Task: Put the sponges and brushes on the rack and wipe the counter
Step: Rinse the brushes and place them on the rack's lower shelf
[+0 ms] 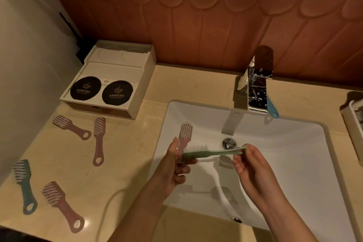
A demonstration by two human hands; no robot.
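The slim handle of a pink brush (185,135) is gripped in the curled fingers of the left hand (176,165), with its pale bristled head held upright. A green brush (212,152) is held level between the hands. Its looped handle tip is pinched by the right hand (249,165), and its bristled end is met by the left fingers. Both brushes are held over a smooth, white, rectangular basin (284,173) with a round metal drain (227,143).

A blocky chrome faucet (257,84) is seen behind, with a blue brush (273,109) tucked beside it. On the glossy beige counter (127,163) to the left, four flat plastic brushes are laid bristles up:
- a far pink brush (71,126)
- a second pink brush (99,139)
- a teal brush (24,184)
- a near pink brush (61,205)

Two black round discs (117,92) are set on a white stepped tray (121,65).
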